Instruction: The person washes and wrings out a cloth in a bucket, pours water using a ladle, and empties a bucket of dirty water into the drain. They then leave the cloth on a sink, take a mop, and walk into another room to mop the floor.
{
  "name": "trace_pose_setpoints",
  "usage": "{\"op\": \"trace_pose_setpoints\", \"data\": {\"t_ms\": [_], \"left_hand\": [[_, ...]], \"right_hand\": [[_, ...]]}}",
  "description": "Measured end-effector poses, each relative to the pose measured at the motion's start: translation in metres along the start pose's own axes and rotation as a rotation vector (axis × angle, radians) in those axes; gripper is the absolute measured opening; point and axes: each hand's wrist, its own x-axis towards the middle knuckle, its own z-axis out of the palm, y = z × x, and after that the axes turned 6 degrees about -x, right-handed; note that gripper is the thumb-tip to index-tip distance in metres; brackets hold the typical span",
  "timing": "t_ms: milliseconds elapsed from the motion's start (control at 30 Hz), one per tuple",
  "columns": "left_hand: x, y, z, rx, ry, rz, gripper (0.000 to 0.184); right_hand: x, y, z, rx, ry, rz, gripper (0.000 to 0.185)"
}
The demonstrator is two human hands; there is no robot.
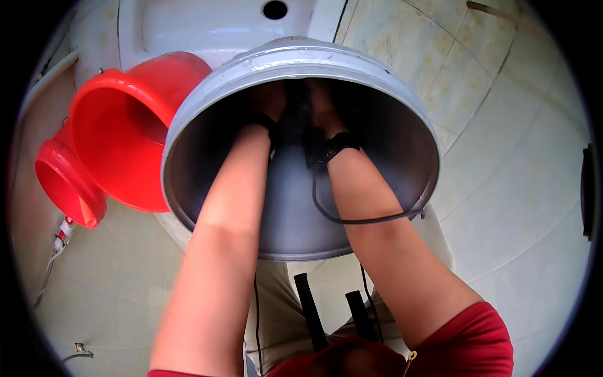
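A large round grey tub [301, 61] is tipped on its side with its mouth toward me. Both my arms reach deep into its dark inside. My left hand [270, 100] is near the far upper part of the interior, its fingers lost in shadow. Close beside it on the right is my right hand [321, 103], also dim, with the fingers hidden. Whether either hand holds anything cannot be made out. Dark bands circle both wrists, and a black cable [339, 220] loops from the right wrist across the forearm to the tub's rim.
Left of the tub, a big red bucket [119, 147] and a smaller red bucket [66, 182] lie with their mouths toward me. A white sink [213, 28] with a dark drain hole is behind. A white plug connector [63, 235] hangs at left, near pale tiles.
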Motion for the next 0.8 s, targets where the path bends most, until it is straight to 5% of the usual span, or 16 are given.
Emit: {"op": "trace_pose_setpoints", "data": {"t_ms": [100,167,233,300,433,700,767,800], "left_hand": [[-0.004,0.079,-0.065,-0.181,-0.116,0.064,0.043],[-0.017,0.116,-0.102,-0.402,-0.04,0.159,0.05],[-0.017,0.15,-0.136,-0.657,-0.324,-0.049,0.051],[-0.016,0.152,-0.13,-0.76,-0.325,0.092,0.046],[-0.024,0.161,-0.139,-0.631,-0.404,0.132,0.039],[-0.023,0.147,-0.128,-0.453,-0.178,0.077,0.039],[-0.013,0.127,-0.123,-0.466,-0.044,-0.024,0.037],[0.0,0.089,-0.104,-0.413,-0.012,0.0,0.038]], "right_hand": [[-0.035,-0.061,0.023,0.461,-0.14,0.08,0.057],[-0.059,-0.073,0.023,0.325,-0.148,0.166,0.066],[-0.088,-0.092,0.027,0.404,-0.153,0.171,0.061],[-0.109,-0.099,0.029,0.47,-0.161,0.165,0.057],[-0.13,-0.108,0.033,0.552,-0.14,0.154,0.048],[-0.136,-0.122,0.051,0.677,0.008,0.157,0.031],[-0.136,-0.131,0.056,0.714,0.161,0.327,0.021],[-0.151,-0.136,0.06,0.765,0.153,0.17,0.03]]}}
